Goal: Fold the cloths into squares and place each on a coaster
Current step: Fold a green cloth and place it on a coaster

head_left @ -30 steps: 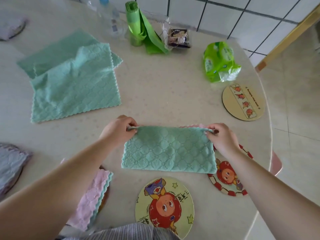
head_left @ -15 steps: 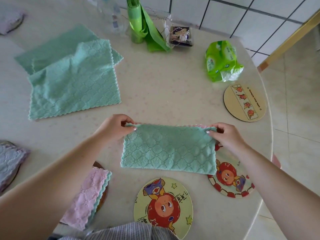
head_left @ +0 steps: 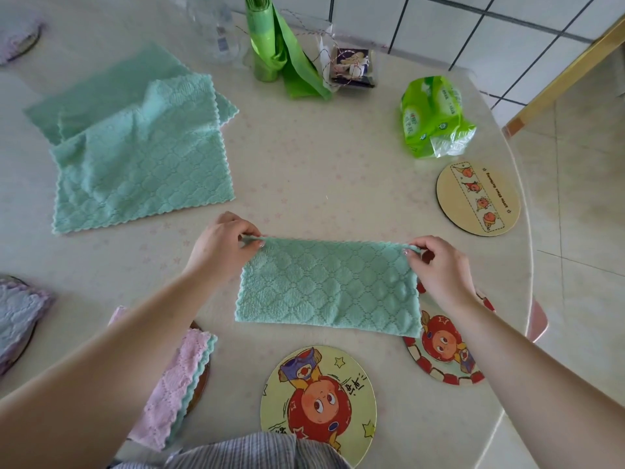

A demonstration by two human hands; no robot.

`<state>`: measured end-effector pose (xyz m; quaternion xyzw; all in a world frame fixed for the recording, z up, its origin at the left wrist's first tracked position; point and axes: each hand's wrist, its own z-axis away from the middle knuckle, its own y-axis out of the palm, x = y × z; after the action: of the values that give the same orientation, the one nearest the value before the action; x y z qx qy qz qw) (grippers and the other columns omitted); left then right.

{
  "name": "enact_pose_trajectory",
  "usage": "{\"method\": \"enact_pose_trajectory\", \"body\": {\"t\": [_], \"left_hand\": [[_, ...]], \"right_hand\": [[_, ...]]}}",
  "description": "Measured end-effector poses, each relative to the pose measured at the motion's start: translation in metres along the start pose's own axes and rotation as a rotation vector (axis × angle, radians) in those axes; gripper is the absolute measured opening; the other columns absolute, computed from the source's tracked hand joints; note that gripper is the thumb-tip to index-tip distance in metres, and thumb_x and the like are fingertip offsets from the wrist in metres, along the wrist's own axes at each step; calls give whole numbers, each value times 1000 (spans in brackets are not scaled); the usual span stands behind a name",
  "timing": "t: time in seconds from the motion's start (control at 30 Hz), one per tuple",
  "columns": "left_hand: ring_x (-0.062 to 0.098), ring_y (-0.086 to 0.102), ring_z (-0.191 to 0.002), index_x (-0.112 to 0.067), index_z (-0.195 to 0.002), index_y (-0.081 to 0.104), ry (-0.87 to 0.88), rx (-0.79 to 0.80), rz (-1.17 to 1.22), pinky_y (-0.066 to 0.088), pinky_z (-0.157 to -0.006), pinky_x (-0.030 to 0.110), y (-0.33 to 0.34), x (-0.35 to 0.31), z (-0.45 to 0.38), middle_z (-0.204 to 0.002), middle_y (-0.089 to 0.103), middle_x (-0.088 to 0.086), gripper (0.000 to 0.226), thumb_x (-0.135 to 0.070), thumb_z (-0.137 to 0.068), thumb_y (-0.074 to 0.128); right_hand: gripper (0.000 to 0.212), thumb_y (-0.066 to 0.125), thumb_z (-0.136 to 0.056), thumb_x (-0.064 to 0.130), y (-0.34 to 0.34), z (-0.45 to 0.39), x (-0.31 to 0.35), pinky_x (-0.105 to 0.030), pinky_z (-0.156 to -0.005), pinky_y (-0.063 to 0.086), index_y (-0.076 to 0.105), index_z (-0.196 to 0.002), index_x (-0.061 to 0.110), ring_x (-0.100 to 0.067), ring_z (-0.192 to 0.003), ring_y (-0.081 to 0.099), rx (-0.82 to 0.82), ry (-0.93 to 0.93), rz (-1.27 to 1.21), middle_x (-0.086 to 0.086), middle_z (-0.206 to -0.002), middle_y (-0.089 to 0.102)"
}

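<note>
A green quilted cloth [head_left: 328, 287], folded in half into a long rectangle, lies flat in front of me. My left hand [head_left: 221, 247] pinches its far left corner and my right hand [head_left: 439, 269] pinches its far right corner. Its right end overlaps a red cartoon coaster [head_left: 446, 353]. A yellow cartoon coaster [head_left: 318, 406] lies bare near me, and a tan round coaster [head_left: 478, 198] sits at the right. A folded pink cloth [head_left: 170, 384] rests on a coaster under my left arm. Unfolded green cloths [head_left: 135, 147] lie at the far left.
At the back stand a green bag roll [head_left: 270, 45], a clear bottle [head_left: 216, 32] and a small packet [head_left: 351, 67]. A green tissue pack [head_left: 434, 116] lies at the right. Folded lilac cloths on coasters sit at the left edge [head_left: 17, 316] and far left corner [head_left: 17, 38].
Both hands keep their pinch on the cloth's far corners. The cloth's far edge has settled flatter on the table; little else differs.
</note>
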<state>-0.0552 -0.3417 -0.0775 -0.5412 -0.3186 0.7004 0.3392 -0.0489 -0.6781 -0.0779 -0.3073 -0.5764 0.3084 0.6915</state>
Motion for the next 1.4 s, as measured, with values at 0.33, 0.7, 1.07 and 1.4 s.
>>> {"method": "enact_pose_trajectory", "body": {"t": [0.33, 0.7, 1.07, 1.4], "left_hand": [[10, 52, -70, -17, -100, 59, -76, 22, -4, 41, -54, 24, 8, 1, -3, -95, 57, -4, 19, -34, -90, 56], [16, 44, -123, -25, -120, 58, 332, -88, -257, 25, -108, 40, 32, -31, 46, -127, 54, -7, 32, -29, -90, 49], [30, 5, -144, -27, -148, 11, 405, 178, -589, -1, -114, 50, 64, -11, 46, -156, 9, 7, 79, -72, -84, 8], [24, 0, -144, -27, -147, 8, 363, 148, -535, -3, -114, 54, 42, 5, 42, -156, 7, 3, 80, -74, -82, 10]], "right_hand": [[19, 53, -92, 29, 7, -6, -3, -29, -50, 41, 60, -104, 17, -16, -52, 50, 24, 114, 20, 2, -69, 61], [31, 56, -89, 25, 13, 13, 32, -26, -67, 50, 55, -119, 15, -14, -84, 57, -139, -89, 126, -3, -126, 51], [61, 18, -93, 58, 68, 69, 17, -51, -111, -16, 9, -147, 30, -18, -144, -7, 261, -335, 655, 0, -157, -5], [76, 2, -86, 68, 13, 57, -22, -56, -112, -5, 24, -145, 27, -17, -145, 7, 239, -271, 654, 0, -157, 11]]}}
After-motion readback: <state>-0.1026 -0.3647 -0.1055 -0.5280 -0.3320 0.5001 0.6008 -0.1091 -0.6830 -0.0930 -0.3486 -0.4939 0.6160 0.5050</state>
